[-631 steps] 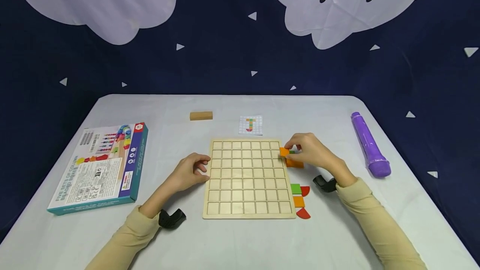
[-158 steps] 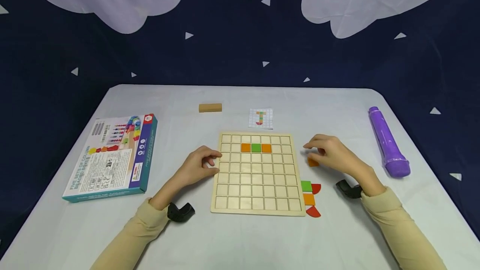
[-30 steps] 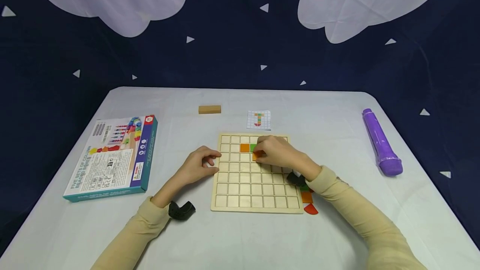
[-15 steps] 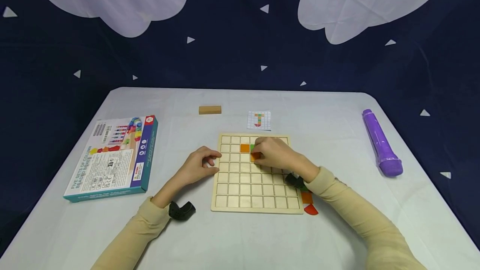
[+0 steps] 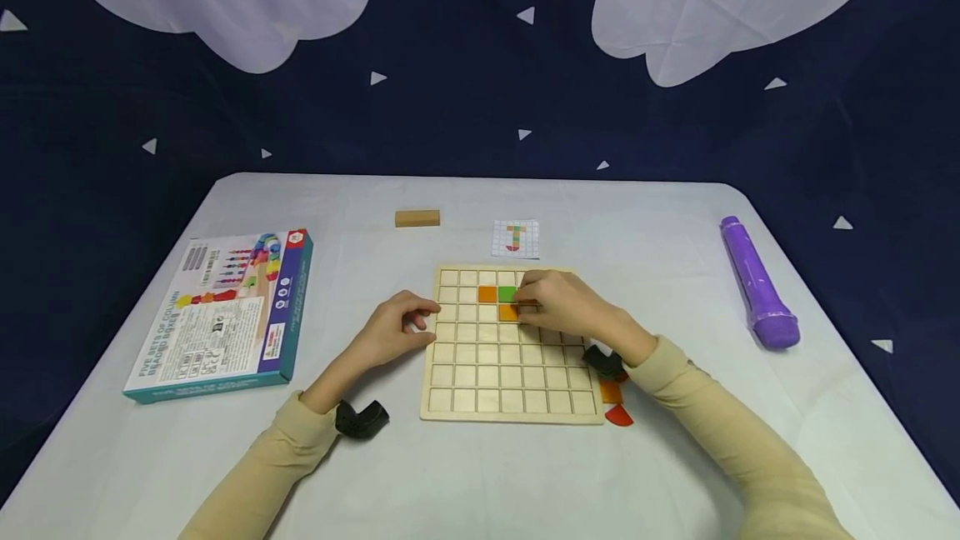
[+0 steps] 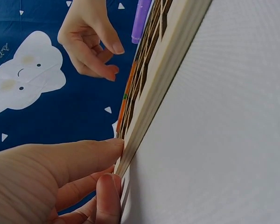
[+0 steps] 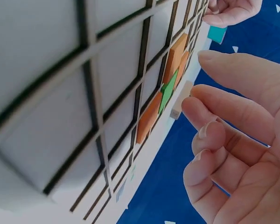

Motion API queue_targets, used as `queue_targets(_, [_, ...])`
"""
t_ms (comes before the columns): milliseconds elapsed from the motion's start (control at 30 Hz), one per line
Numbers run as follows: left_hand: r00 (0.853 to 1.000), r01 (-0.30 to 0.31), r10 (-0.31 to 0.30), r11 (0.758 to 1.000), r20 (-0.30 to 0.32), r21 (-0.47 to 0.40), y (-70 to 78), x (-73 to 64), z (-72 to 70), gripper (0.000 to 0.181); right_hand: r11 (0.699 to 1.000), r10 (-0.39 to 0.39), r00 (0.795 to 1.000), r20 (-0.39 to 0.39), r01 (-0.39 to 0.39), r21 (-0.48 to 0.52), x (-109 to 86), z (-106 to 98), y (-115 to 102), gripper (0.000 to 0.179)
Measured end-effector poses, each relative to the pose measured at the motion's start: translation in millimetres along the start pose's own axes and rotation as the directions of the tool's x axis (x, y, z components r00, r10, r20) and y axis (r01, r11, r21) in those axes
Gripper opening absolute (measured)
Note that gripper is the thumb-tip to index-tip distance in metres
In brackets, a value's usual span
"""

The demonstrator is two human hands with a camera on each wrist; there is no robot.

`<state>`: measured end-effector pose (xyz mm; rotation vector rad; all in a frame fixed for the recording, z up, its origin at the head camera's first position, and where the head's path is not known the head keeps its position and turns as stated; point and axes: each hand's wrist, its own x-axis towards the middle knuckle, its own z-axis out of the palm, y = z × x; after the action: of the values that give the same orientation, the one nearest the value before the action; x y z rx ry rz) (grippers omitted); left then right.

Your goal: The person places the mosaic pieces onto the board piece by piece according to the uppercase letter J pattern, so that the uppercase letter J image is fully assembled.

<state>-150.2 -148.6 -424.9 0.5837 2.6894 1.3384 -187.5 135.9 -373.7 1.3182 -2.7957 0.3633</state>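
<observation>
— Orange tile (image 5: 507, 313) orientation?
— Square, on the board (image 5: 488, 377), nearer me than the green tile (image 5: 507, 294), sides following the board's.
— Fingers?
— My right hand (image 5: 561, 303): apart, beside it. My left hand (image 5: 393, 327): apart, touching the board's edge.

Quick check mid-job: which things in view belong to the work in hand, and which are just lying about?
Job, as I judge it:
grid board
orange tiles and green tile on it
loose orange tile and red pieces beside it
pattern card

Apparently just lying about:
printed box
purple cylinder
wooden block
</observation>
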Motion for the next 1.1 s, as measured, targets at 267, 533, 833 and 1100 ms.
queue_targets(267, [1.000, -0.002, 0.002, 1.000, 0.003, 0.002, 0.9, -0.3, -0.2, 0.038, 0.999, -0.001, 1.000, -0.024, 0.002, 0.038, -18.1, -7.4, 4.7, 0.013])
queue_targets(533, [1.000, -0.001, 0.001, 1.000, 0.001, 0.005, 1.5, 0.4, -0.8, 0.038, 0.996, 0.050, 0.998, -0.025, -0.048, 0.076, -41.9, -13.3, 10.0, 0.012])
queue_targets(833, [1.000, 0.003, -0.003, 1.000, 0.003, 0.010, 2.7, -0.1, -0.8, 0.038, 0.994, 0.084, 0.994, -0.076, -0.079, 0.069, -68.9, -16.1, 12.7, 0.012])
queue_targets(1100, [1.000, -0.001, 0.001, 1.000, 0.005, 0.001, 1.8, -0.1, -1.7, 0.038, 0.992, 0.118, 0.991, -0.058, -0.115, 0.061, -89.5, -16.6, 15.0, 0.013])
